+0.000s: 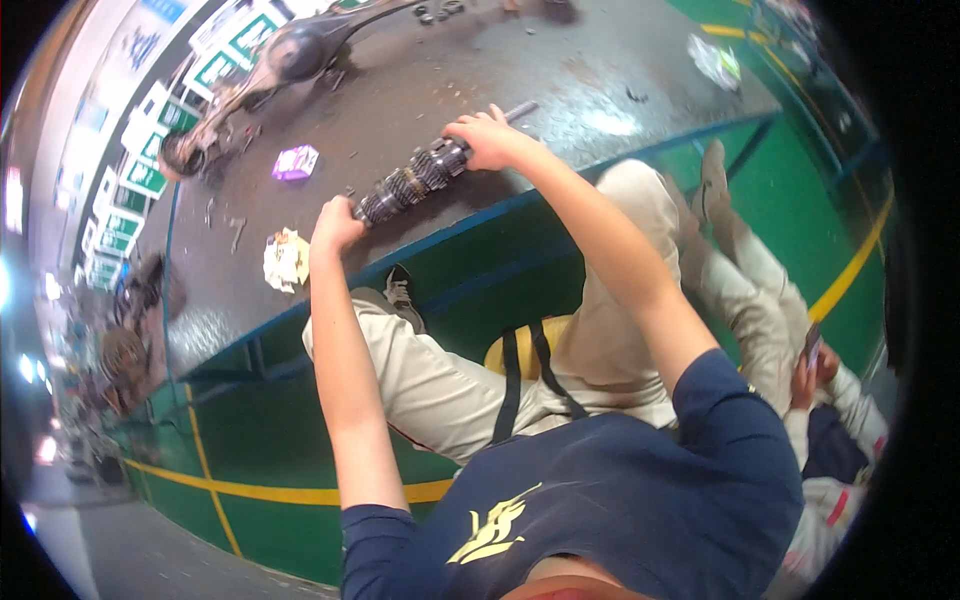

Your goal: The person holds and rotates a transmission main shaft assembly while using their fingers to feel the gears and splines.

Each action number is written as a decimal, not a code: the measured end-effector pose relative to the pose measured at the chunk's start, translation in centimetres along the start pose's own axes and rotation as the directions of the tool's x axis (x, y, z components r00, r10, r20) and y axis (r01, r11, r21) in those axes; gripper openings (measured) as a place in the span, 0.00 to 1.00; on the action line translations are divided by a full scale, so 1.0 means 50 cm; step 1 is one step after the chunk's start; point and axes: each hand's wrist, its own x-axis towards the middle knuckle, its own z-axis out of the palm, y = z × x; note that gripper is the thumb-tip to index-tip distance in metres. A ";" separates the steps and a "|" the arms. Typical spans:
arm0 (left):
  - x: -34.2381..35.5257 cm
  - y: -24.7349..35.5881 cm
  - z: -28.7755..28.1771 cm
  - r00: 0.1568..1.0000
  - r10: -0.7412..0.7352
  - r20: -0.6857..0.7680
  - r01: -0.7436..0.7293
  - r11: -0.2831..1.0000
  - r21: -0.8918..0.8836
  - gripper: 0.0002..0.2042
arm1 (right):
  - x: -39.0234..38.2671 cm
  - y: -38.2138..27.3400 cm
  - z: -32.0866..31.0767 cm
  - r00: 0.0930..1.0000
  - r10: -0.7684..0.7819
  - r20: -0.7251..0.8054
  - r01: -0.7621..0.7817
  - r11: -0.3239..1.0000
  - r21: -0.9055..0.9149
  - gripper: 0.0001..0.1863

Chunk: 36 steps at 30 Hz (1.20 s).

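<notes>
A gearbox shaft [411,186] with several dark toothed gears lies slantwise between my hands, over the near edge of the metal workbench [370,120]. My left hand [338,224] is closed around its lower left end. Around the opposite end my right hand [484,140] is wrapped, and the thin bare tip of the shaft sticks out past it. Next to my left hand lies a crumpled cream and yellow wrapper [286,261]. A small purple box [295,163] stands farther back on the bench.
A large rusty axle housing [296,52] stretches along the bench's far left side. At the far right lies a clear plastic bag [714,62]. A seated person holding a phone [813,345] is close on my right. Greasy metal parts [125,355] are piled at far left.
</notes>
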 end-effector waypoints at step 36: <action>0.003 -0.007 -0.005 0.997 0.031 0.077 -0.026 0.998 -0.061 0.19 | -0.003 0.001 -0.013 0.993 -0.100 -0.059 0.104 0.993 0.056 0.32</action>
